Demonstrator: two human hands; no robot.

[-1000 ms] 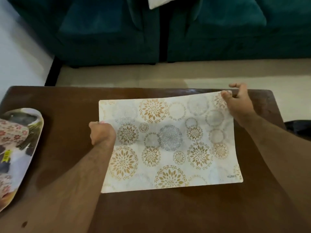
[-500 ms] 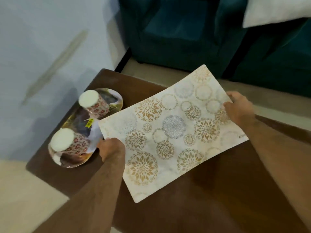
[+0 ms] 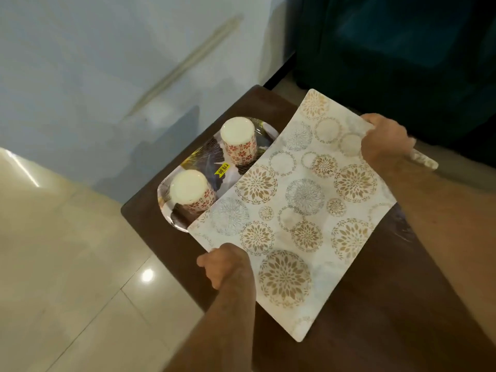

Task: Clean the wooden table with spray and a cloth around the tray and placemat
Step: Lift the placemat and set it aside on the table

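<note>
Placemat (image 3: 298,208), cream with gold floral medallions

My left hand (image 3: 228,267) and right hand (image 3: 383,138) are bare, and both forearms are hairy, with no sleeves, rings or watch showing.

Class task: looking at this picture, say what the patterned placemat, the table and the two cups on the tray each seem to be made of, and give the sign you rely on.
Cream rectangular placemat with gold and grey medallions: probably flexible plastic or vinyl; it bows between the hands and its far corner curls.
Dark brown table: wood or veneer, satin sheen.
Two upside-down red-flowered white cups: likely glazed ceramic, though melamine is possible; smooth pale bases.
</note>
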